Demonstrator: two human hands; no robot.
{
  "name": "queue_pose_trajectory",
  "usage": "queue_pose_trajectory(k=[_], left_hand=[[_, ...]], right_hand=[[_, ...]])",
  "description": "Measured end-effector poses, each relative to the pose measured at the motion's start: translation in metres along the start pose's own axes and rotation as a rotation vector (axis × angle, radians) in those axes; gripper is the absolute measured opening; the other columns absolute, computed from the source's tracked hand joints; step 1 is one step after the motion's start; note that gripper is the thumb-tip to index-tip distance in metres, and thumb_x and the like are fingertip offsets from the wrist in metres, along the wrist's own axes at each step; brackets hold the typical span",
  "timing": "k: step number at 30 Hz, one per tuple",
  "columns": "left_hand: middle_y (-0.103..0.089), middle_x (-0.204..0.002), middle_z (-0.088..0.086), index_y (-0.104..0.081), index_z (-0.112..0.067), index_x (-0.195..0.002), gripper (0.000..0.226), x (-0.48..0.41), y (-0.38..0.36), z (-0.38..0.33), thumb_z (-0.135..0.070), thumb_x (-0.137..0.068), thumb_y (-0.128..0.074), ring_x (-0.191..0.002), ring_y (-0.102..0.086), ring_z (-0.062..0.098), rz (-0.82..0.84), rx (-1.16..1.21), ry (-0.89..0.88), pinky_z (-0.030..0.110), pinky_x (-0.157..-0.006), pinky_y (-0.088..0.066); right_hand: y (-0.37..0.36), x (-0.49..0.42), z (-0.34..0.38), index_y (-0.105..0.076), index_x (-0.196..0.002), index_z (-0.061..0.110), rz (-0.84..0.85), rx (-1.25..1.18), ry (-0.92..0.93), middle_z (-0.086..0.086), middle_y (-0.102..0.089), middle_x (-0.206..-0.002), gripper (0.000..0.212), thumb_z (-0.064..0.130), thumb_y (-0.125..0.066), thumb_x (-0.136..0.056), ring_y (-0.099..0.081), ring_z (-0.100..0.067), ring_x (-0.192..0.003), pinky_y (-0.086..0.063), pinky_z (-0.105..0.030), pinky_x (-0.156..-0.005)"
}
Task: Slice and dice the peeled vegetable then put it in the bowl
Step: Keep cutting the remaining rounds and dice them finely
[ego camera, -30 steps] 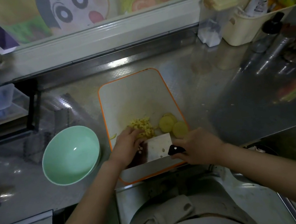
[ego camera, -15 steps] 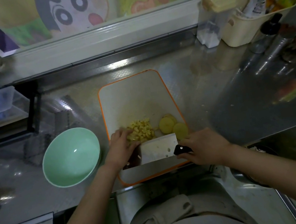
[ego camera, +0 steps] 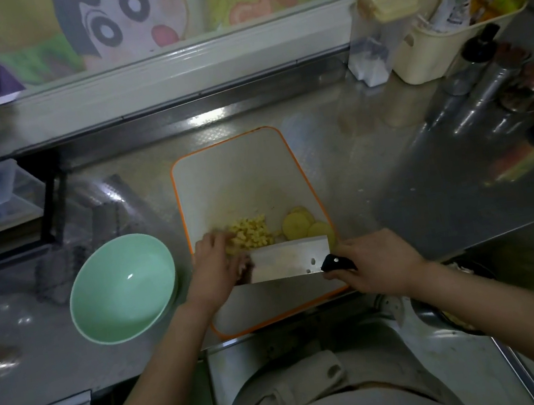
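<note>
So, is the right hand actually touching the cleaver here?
Touching. The head view shows the right hand with its fingers curled round the black handle of the cleaver.

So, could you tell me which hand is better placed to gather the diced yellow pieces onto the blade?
Left. The left hand is at the pile of small yellow diced pieces, with its fingers free; the right hand grips the black-handled broad steel cleaver.

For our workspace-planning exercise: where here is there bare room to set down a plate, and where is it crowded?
Free: the far half of the white, orange-rimmed cutting board, beyond the yellow diced pile; the steel counter between board and clear bottles. Crowded: around that pile: round slices, steel cleaver, left hand, right hand.
</note>
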State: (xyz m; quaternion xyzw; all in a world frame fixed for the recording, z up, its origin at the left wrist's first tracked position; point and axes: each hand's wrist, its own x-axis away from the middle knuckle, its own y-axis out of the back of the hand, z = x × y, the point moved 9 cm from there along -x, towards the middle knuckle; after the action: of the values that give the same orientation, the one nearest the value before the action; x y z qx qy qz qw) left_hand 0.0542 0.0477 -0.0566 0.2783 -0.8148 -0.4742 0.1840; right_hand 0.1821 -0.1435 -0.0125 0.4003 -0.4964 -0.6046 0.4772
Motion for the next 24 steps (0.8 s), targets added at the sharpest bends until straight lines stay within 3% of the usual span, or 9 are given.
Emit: queue_pose_trajectory(k=[3,6,9,11,13,15,19,24], left_hand=[[-0.057,-0.094,0.021,-0.059,-0.002,-0.098,0.030,0.000,0.028,0.009,-0.022,-0.086,-0.041,-0.090,-0.054,0.039,-0.244,0.085,0.070,0.044,-0.079,-0.041],[-0.058,-0.089,0.022,-0.058,0.000,-0.093,0.017,0.004,0.042,0.015,-0.009,-0.088,-0.044,-0.085,-0.053,0.039,-0.382,0.128,0.110,0.040,-0.076,-0.034],[-0.058,-0.089,0.020,-0.058,-0.002,-0.091,0.017,0.006,0.028,0.019,-0.015,-0.085,-0.048,-0.086,-0.053,0.039,-0.292,0.153,0.129,0.041,-0.076,-0.038],[-0.059,-0.097,0.017,-0.060,-0.005,-0.099,0.036,0.007,0.006,0.015,-0.034,-0.080,-0.050,-0.094,-0.053,0.036,-0.117,0.113,0.096,0.041,-0.081,-0.040],[-0.058,-0.112,0.014,-0.058,-0.008,-0.114,0.059,0.009,-0.015,0.004,-0.050,-0.073,-0.052,-0.106,-0.051,0.033,0.054,0.026,0.013,0.039,-0.088,-0.040],[-0.057,-0.121,0.009,-0.056,-0.014,-0.122,0.067,0.013,-0.031,-0.010,-0.054,-0.068,-0.054,-0.115,-0.046,0.031,0.147,-0.095,-0.133,0.042,-0.090,-0.041],[-0.060,-0.112,0.009,-0.062,-0.021,-0.110,0.057,0.017,-0.041,-0.038,-0.036,-0.058,-0.079,-0.104,-0.040,0.027,0.114,-0.337,-0.410,0.040,-0.080,-0.048],[-0.056,-0.089,0.008,-0.066,-0.021,-0.098,0.059,0.016,-0.043,-0.054,-0.041,-0.046,-0.086,-0.084,-0.041,0.025,0.048,-0.525,-0.464,0.034,-0.070,-0.049]], right_hand=[[-0.003,0.001,-0.011,-0.061,-0.107,0.033,0.088,-0.030,-0.133,0.007,-0.069,-0.098,0.037,0.060,-0.040,-0.091,-0.066,-0.014,-0.088,-0.036,-0.026,-0.061],[-0.004,0.002,-0.017,-0.060,-0.108,0.029,0.130,-0.070,-0.281,0.001,-0.070,-0.096,0.041,0.059,-0.036,-0.093,-0.065,-0.019,-0.089,-0.038,-0.029,-0.065],[-0.008,0.003,-0.020,-0.061,-0.100,0.023,0.120,-0.299,-0.446,0.006,-0.066,-0.077,0.038,0.055,-0.041,-0.093,-0.062,-0.012,-0.072,-0.036,-0.022,-0.057],[-0.012,0.002,-0.020,-0.059,-0.086,0.023,0.092,-0.486,-0.538,0.014,-0.053,-0.057,0.030,0.049,-0.046,-0.094,-0.050,0.001,-0.053,-0.030,-0.014,-0.045],[-0.016,0.000,-0.018,-0.055,-0.076,0.026,0.087,-0.557,-0.582,0.013,-0.049,-0.053,0.029,0.047,-0.047,-0.094,-0.047,0.001,-0.048,-0.029,-0.015,-0.043],[-0.019,-0.001,-0.016,-0.057,-0.078,0.022,0.085,-0.596,-0.594,0.012,-0.050,-0.055,0.031,0.046,-0.047,-0.094,-0.047,0.001,-0.048,-0.032,-0.015,-0.043],[-0.025,0.000,-0.014,-0.059,-0.083,0.018,0.097,-0.660,-0.609,0.007,-0.050,-0.058,0.033,0.046,-0.046,-0.095,-0.046,-0.003,-0.050,-0.032,-0.016,-0.043],[-0.032,0.002,-0.013,-0.052,-0.070,0.023,0.096,-0.705,-0.618,0.003,-0.048,-0.058,0.035,0.048,-0.046,-0.094,-0.044,-0.010,-0.050,-0.032,-0.025,-0.050]])
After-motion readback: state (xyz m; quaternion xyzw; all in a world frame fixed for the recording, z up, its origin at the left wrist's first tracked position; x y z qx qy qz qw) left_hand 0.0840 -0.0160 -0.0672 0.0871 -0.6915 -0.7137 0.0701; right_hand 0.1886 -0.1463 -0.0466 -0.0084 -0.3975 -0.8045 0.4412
